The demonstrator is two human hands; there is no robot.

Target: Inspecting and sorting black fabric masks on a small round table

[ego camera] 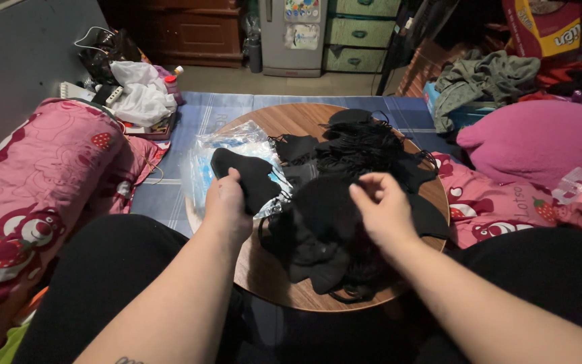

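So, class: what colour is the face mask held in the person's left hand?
Black. The face mask in the left hand shows best in the head view.

A pink cartoon-print blanket [35, 182] lies bunched at the left — a magenta pillow [537, 138] sits at the right. Farther back: a white cloth bundle [141, 94], a grey-green garment heap [486, 81], a small grey fridge [294, 37] and green drawers [358, 34].

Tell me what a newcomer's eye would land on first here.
The heap of black face masks on the round wooden table at centre. The left hand holds one black mask over clear plastic bags; the right hand pinches at the heap. A pink cartoon blanket lies at left.
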